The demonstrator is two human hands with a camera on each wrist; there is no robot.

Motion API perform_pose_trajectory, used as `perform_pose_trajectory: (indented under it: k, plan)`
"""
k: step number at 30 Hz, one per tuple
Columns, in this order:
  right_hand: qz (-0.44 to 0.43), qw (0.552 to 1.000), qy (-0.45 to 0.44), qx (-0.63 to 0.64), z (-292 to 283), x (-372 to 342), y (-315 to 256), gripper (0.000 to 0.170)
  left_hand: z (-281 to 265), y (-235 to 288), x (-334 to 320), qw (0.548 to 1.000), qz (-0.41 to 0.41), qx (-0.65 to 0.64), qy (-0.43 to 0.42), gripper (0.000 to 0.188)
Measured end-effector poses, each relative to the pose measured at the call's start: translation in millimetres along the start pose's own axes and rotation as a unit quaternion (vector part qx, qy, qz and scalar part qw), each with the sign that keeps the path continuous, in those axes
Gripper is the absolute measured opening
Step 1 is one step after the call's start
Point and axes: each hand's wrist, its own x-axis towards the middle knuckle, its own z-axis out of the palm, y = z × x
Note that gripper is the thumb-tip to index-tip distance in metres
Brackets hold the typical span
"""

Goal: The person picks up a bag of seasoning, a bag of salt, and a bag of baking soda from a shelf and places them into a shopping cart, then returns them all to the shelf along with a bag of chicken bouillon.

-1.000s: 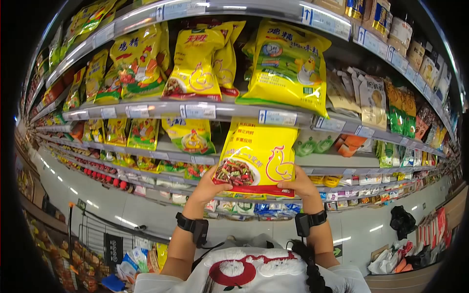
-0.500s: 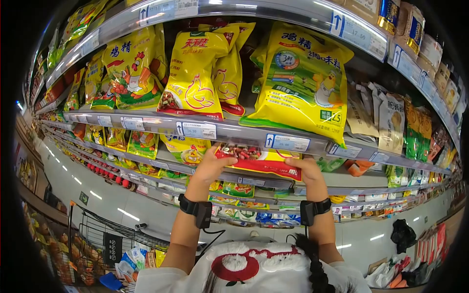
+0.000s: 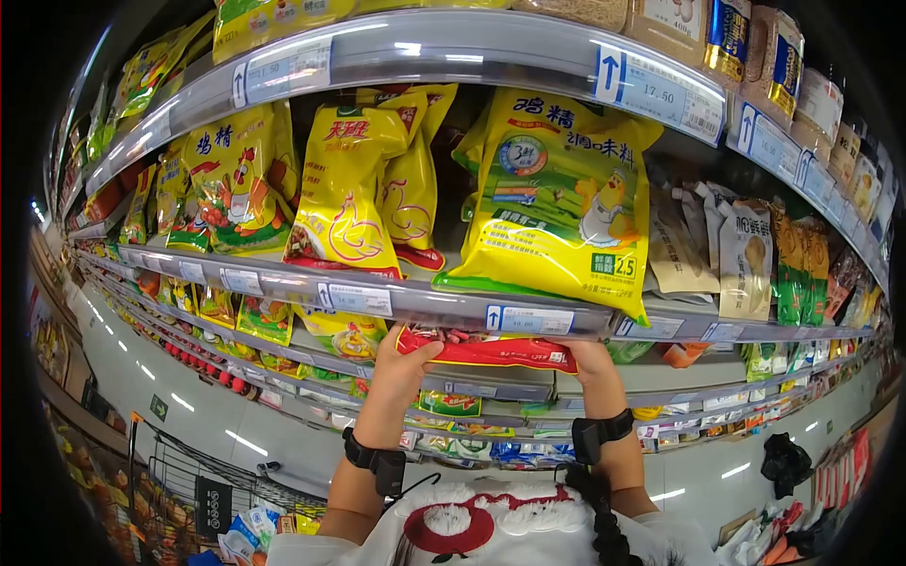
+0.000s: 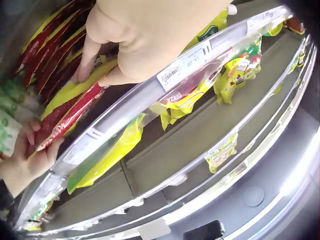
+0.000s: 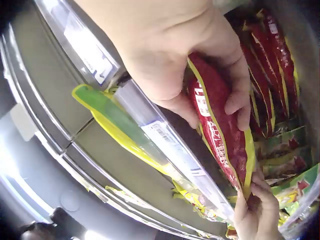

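Observation:
A yellow packet with a red lower edge (image 3: 486,353) lies partly under the shelf lip in the head view, only its red end showing. At its left end the left hand (image 3: 400,370) pinches it, thumb on the near side. The right hand (image 3: 593,363) grips the other end. In the left wrist view the left hand (image 4: 135,40) holds the packet (image 4: 70,112) near its upper corner. From the right wrist, the right hand (image 5: 190,65) has its fingers round the red packet (image 5: 222,125), with the other hand at its far end.
Large yellow bags (image 3: 557,208) stand on the shelf above the hands, behind a price-tag rail (image 3: 415,307). Several red-edged packets (image 5: 270,65) sit in a row beside the held one. A wire cart (image 3: 189,481) is at lower left, a black bag (image 3: 785,464) at lower right.
The held packet has tipped from its front facing up to mostly its red edge showing, and has gone in under the shelf rail. Both hands still grip it.

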Motion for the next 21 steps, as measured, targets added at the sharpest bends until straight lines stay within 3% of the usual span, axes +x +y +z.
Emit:
perform_pose_trajectory:
  k: [5, 13, 15, 16, 17, 19, 21]
  plan:
    - [0.048, 0.985, 0.065, 0.15, -8.3, 19.7, 23.1, 0.041, -8.3, -2.7, 18.4, 0.999, -0.011, 0.033, 0.028, 0.042]
    - [0.004, 0.998, -0.06, -0.018, -9.5, 23.5, 31.6, 0.043, -17.6, -28.3, 11.4, 0.996, -0.014, 0.069, 0.054, 0.045]
    - [0.007, 0.996, -0.075, -0.039, -7.9, 19.4, 34.6, 0.043, -31.0, -42.9, 11.4, 0.994, 0.016, 0.104, -0.004, 0.053]
    - [-0.012, 0.996, -0.064, -0.054, -4.1, 16.5, 34.0, 0.044, -31.1, -44.2, 12.6, 0.982, 0.068, 0.178, 0.002, 0.052]
    - [-0.03, 0.996, -0.053, -0.069, -1.3, 14.9, 34.5, 0.044, -35.2, -44.4, 16.0, 0.982, 0.062, 0.179, 0.007, 0.052]
    - [-0.028, 0.994, -0.018, -0.1, -1.5, 17.1, 39.5, 0.043, -43.7, -41.9, 23.6, 0.892, 0.145, 0.428, -0.023, 0.049]
    - [-0.038, 0.992, -0.012, -0.117, -7.0, 21.4, 50.6, 0.043, -37.5, -43.2, 29.6, 0.912, 0.133, 0.387, -0.011, 0.045]
